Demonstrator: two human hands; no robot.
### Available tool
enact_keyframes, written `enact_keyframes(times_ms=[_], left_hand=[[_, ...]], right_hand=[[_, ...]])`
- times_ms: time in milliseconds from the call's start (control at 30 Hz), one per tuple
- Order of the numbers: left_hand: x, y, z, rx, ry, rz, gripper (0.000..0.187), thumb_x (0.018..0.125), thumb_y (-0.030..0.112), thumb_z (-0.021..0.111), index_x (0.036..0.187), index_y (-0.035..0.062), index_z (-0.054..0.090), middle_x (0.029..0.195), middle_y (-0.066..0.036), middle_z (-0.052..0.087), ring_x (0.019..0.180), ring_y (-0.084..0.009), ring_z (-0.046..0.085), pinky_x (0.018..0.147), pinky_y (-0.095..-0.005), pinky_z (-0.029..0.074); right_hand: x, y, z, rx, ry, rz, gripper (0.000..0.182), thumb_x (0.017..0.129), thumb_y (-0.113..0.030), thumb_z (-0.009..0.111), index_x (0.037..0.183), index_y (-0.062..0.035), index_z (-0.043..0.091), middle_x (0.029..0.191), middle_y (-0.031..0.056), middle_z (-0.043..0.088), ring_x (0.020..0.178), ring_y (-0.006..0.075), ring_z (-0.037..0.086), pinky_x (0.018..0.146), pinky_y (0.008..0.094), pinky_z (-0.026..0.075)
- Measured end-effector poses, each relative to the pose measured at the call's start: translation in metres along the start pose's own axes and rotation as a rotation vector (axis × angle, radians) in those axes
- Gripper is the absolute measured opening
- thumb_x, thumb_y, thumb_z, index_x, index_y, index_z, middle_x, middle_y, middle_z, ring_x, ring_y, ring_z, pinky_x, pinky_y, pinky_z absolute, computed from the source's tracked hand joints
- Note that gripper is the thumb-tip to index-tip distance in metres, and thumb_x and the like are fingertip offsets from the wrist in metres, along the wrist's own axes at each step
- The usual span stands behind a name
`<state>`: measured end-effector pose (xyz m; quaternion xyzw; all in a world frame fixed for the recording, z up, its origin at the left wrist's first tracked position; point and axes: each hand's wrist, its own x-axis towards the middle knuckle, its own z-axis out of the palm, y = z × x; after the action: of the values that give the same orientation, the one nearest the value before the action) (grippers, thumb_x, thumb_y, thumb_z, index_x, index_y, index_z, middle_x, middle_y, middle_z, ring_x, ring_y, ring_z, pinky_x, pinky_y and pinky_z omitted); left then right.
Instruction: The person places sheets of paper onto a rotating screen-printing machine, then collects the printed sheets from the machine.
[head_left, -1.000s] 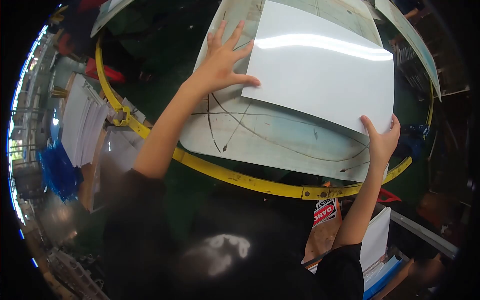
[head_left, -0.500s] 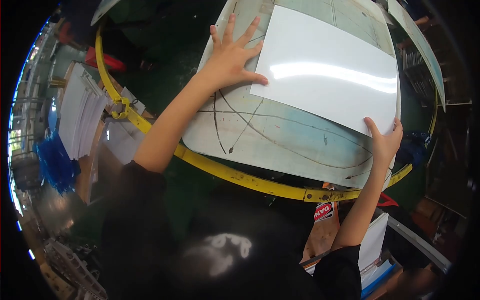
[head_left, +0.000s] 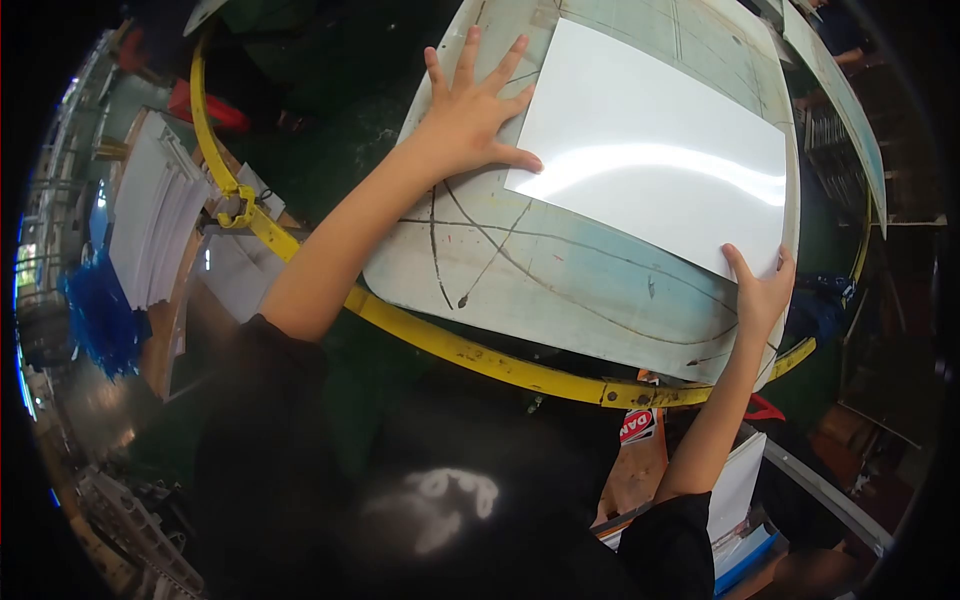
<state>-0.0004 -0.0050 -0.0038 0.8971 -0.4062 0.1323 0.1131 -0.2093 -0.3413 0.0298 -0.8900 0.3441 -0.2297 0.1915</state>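
Observation:
A glossy white rectangular sheet (head_left: 640, 115) lies on a pale, worn board (head_left: 480, 265) marked with dark curved lines. My left hand (head_left: 470, 122) is spread flat on the board at the sheet's left side, its thumb touching the lower left corner. At the lower right corner, my right hand (head_left: 762, 290) spans the sheet, with thumb on the near edge and fingers at the right edge. Its thumb and fingers stand apart. A bright band of reflected light crosses the sheet.
A curved yellow rail (head_left: 480, 355) runs around the board's near side. Stacked white sheets (head_left: 160, 215) and a blue plastic bundle (head_left: 105, 315) are at left. Another pale panel (head_left: 845, 110) stands at far right. Below right is a red-and-white label (head_left: 637, 427).
The sheet's right end has shifted slightly inward from the board's right edge, and my right hand has moved a little left with it. My left hand stays spread at the left corner.

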Motion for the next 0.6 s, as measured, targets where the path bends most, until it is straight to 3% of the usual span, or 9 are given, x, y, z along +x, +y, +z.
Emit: enact_keyframes(times_ms=[333,600], left_hand=[[-0.009,0.010,-0.003,0.021,-0.014,-0.096,0.078,0.065,0.074,0.058,0.125,0.0249,0.058,0.154,-0.007,0.009,0.137,-0.0466,-0.008,0.093,-0.0785,-0.002],[-0.006,0.014,-0.008,0.089,-0.058,-0.079,0.076,0.067,0.071,0.057,0.126,0.0239,0.057,0.154,-0.007,0.012,0.137,-0.0447,-0.007,0.094,-0.0773,-0.001]], right_hand=[[0.004,0.006,0.005,0.028,-0.034,0.003,0.092,0.057,-0.038,0.085,0.124,0.0096,0.044,0.124,0.0256,0.049,0.116,0.0355,0.048,0.099,0.0395,0.038],[0.005,-0.004,0.008,-0.122,-0.073,0.053,0.095,0.057,-0.041,0.085,0.125,0.0110,0.044,0.122,0.0287,0.050,0.115,0.0371,0.049,0.099,0.0405,0.038]])
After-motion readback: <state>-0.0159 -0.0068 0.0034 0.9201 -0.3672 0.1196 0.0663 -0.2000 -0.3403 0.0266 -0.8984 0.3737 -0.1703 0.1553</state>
